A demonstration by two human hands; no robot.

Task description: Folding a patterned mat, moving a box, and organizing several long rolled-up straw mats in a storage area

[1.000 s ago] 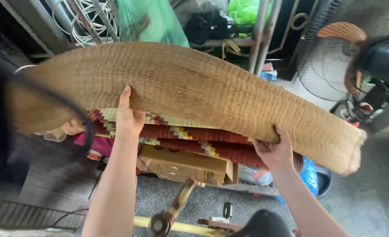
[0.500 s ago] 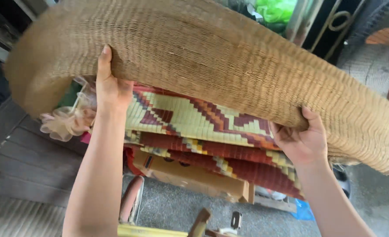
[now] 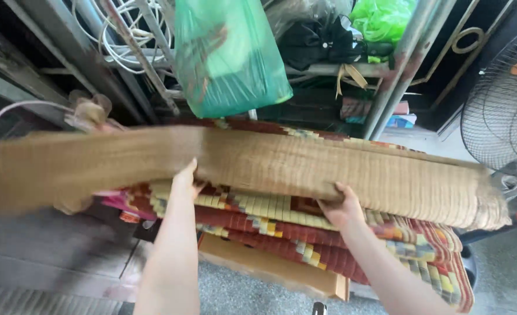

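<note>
**Both hands on straw mat**

Left hand and right hand each grip the lower edge of the rolled straw mat, held level. Patterned mats stacked right beneath the hands. Green bag above.

Your left hand and right hand grip the lower edge of a long tan rolled woven straw mat, lying across a folded red-and-yellow patterned mat. A green plastic bag hangs behind.
</note>
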